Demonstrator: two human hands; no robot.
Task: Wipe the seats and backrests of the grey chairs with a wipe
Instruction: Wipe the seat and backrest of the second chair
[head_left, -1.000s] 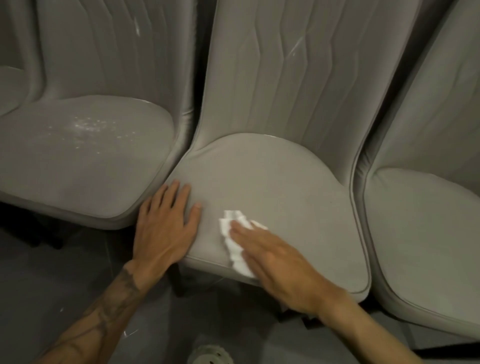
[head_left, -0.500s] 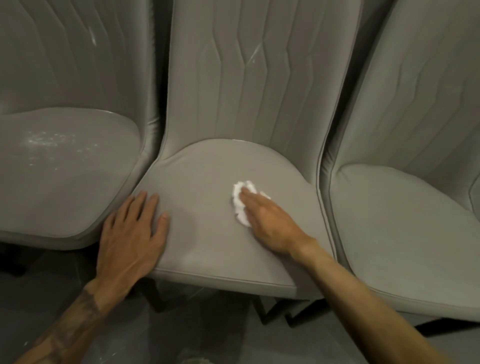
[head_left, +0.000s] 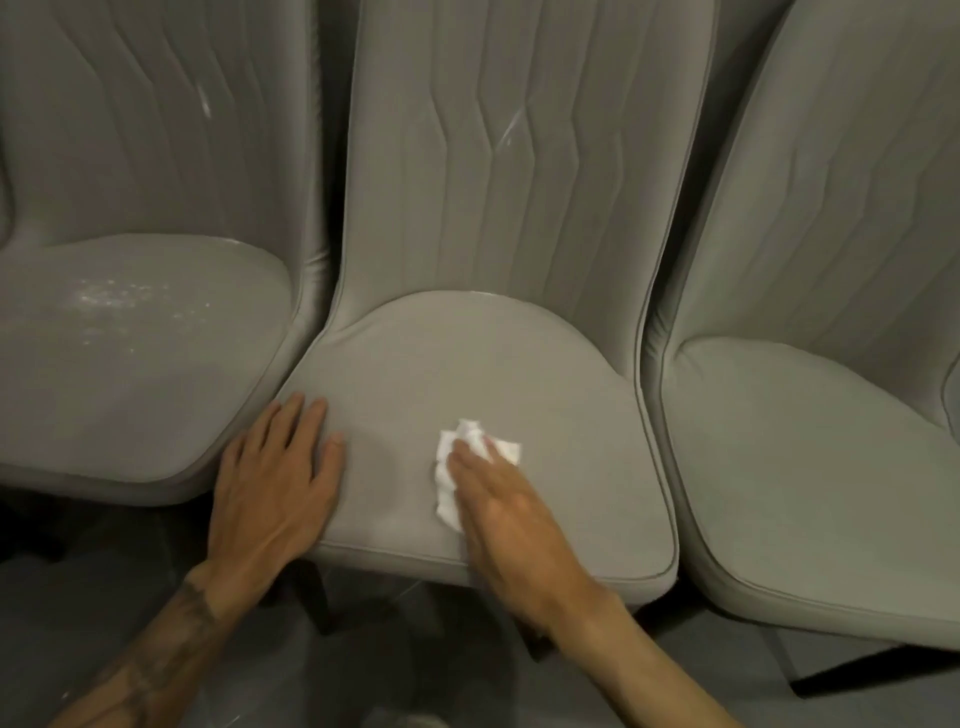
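The right hand lies flat, fingers straight and together, pressing the wipe onto the middle seat, while the left hand, fingers slightly spread, rests on its front left edge.

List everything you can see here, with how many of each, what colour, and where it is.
left chair: one, grey, far left
middle chair: one, grey, centre
right chair: one, grey, far right
wipe: one, white, crumpled on the middle chair's seat
specks: many, white, on the left chair's seat
streaks: two, white, one on the left backrest, one on the middle backrest
chair legs: count unclear, dark, under the middle seat
floor: one, dark grey, along the bottom
left hand: one, flat on the middle seat's front left corner
right hand: one, straight fingers pressing the wipe
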